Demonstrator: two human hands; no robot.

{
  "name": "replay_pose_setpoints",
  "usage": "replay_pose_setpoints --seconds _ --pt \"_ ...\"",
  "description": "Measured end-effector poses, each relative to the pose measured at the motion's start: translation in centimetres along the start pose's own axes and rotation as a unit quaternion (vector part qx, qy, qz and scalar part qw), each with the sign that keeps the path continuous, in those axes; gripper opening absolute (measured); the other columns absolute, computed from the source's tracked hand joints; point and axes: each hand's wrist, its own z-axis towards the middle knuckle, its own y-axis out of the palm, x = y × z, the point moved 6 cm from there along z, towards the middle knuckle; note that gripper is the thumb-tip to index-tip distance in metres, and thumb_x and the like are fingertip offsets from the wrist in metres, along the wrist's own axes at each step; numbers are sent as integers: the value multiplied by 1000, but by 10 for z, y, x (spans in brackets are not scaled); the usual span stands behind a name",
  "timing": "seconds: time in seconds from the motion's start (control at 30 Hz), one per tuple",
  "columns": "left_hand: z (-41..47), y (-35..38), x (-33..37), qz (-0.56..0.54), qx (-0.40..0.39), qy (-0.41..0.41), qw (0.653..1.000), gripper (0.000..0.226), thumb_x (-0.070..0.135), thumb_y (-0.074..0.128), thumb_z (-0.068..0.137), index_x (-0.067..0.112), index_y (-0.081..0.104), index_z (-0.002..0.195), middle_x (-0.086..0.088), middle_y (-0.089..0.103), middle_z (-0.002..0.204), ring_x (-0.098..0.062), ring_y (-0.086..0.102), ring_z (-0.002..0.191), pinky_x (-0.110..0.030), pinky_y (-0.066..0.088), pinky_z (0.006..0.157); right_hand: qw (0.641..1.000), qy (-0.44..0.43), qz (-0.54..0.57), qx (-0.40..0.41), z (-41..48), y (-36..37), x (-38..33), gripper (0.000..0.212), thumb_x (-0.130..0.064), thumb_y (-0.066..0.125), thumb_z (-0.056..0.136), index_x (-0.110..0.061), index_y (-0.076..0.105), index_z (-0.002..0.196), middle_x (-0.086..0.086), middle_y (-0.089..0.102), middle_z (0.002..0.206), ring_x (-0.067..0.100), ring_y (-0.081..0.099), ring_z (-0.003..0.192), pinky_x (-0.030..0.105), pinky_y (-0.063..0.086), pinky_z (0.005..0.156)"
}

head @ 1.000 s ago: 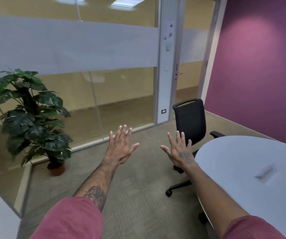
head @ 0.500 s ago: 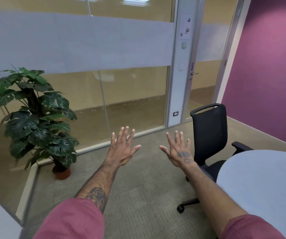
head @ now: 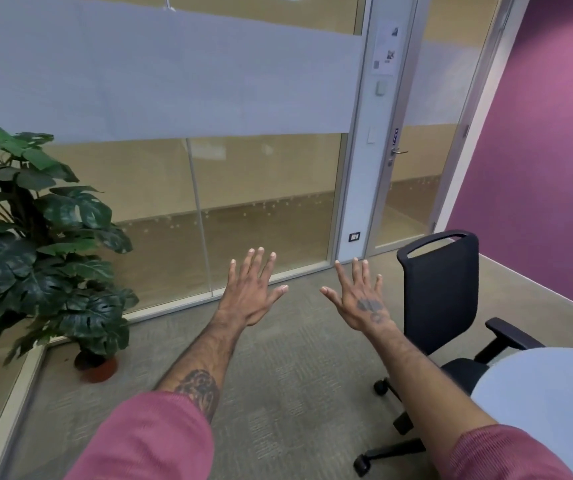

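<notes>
Both arms are stretched forward at about the same height. The left hand (head: 248,299) and the right hand (head: 359,303) hang in the air above the carpet (head: 295,375), backs turned to the camera, with all fingers straight and spread apart. Neither hand holds or touches anything. The nearest thing to them is the black office chair (head: 441,292), which stands just beside the right hand, on its right, with its back toward the purple wall and its seat partly under the edge of the white table (head: 548,403). It seems to me that the step is to show two empty hands before work on the chair begins. To do it well, the hands should be level, near each other but not overlapping, and fully inside the view. If the chair is next, the right hand is better placed for it: the opening at the top of the backrest gives a good place to grip, and the chair has wheels, so a gentle pull is enough. The potted plant (head: 36,258) stands well apart at the left, by the glass wall (head: 160,188).
</notes>
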Motion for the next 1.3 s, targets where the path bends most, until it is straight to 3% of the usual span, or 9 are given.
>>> replay_pose_setpoints --seconds 0.3,0.7,0.87,1.3 --pt "142 45 -65 -11 -1 36 999 83 71 13 91 23 -2 157 -6 -7 165 -23 -9 151 -53 -2 119 998 60 0 13 130 33 -1 83 -76 10 89 -30 0 157 13 -6 165 32 -11 151 60 1 119" --pt "312 89 -93 -21 -7 119 993 87 75 2 86 24 -5 156 -6 -9 165 -23 -12 151 -52 -4 119 992 124 5 23 274 53 16 84 -77 7 88 -29 0 157 14 -8 165 33 -11 151 60 1 119" --pt "375 117 -79 -15 -16 139 990 80 70 11 93 25 -10 155 -6 -14 164 -22 -15 150 -51 -9 118 990 138 -12 17 327 66 49 82 -74 10 91 -28 0 157 15 -7 164 33 -10 151 60 2 119" --pt "575 177 3 -32 -27 167 985 80 69 10 93 23 -9 156 -6 -16 163 -21 -17 150 -51 -10 119 985 169 -11 19 487 68 187 83 -74 10 90 -28 -1 157 15 -7 165 33 -11 151 60 0 118"
